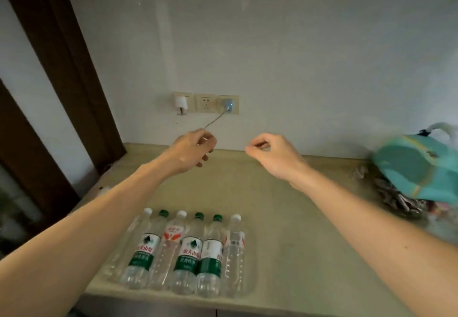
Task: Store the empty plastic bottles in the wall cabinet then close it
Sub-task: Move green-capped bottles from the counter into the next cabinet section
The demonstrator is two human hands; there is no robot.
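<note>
Several empty clear plastic bottles point(183, 252) lie side by side on the beige counter point(297, 217) near its front edge, caps pointing at the wall. Some have green labels and green caps, others red-and-white labels and white caps. My left hand point(192, 150) hovers above the back of the counter with its fingers curled. My right hand point(270, 154) hovers level with it to the right, fingers curled and thumb against the forefinger, holding nothing. Both hands are well beyond the bottles. No wall cabinet is in view.
Wall sockets point(205, 103) sit above the counter with a white plug and a grey charger point(227, 105); its thin cable runs down-left and disappears behind my left hand. A teal bag point(416, 165) lies on clutter at the right. Dark wood panels point(62, 68) stand left.
</note>
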